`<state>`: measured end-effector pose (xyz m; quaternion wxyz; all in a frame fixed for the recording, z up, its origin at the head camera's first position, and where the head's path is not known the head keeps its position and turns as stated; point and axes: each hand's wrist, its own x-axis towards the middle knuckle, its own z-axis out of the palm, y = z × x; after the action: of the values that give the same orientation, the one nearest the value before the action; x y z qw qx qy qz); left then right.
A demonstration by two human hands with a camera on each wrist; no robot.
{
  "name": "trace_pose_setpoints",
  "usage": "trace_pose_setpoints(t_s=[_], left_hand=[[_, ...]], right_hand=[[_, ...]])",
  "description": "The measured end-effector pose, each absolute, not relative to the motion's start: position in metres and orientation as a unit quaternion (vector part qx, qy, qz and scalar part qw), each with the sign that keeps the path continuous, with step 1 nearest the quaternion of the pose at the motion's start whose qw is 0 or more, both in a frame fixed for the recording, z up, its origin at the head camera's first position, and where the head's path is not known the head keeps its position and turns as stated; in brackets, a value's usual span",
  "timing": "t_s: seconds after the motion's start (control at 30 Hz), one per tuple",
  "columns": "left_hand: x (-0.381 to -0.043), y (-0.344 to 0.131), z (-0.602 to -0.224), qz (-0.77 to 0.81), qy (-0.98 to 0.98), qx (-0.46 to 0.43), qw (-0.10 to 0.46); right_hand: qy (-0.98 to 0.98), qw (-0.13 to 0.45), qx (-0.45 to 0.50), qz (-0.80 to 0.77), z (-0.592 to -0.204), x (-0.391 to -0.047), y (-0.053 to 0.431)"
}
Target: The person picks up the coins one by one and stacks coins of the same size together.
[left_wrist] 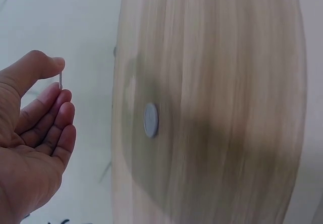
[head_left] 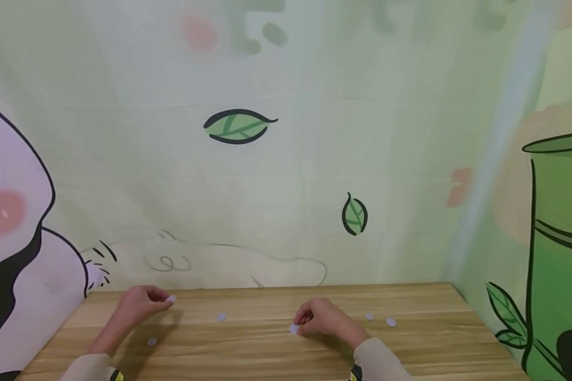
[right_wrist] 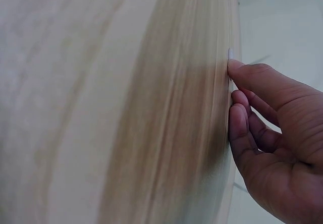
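Disc at fingertips of left hand

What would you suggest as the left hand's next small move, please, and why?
I would probably lower the left hand and set its disc on the table: thumb and fingertip pinch that disc above the wood, while other discs lie flat there.
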<state>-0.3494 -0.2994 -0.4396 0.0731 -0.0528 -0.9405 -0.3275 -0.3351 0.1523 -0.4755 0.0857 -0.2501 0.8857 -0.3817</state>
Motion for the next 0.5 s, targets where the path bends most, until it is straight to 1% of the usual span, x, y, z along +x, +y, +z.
trace_pose_setpoints(t_s=[0.5], left_hand=[[-0.350, -0.277, -0.442, -0.348, -0.932, -0.078, 0.071]], right_hand=[[0.886, 0.085, -0.251, -0.380, -0.476, -0.335, 0.153]])
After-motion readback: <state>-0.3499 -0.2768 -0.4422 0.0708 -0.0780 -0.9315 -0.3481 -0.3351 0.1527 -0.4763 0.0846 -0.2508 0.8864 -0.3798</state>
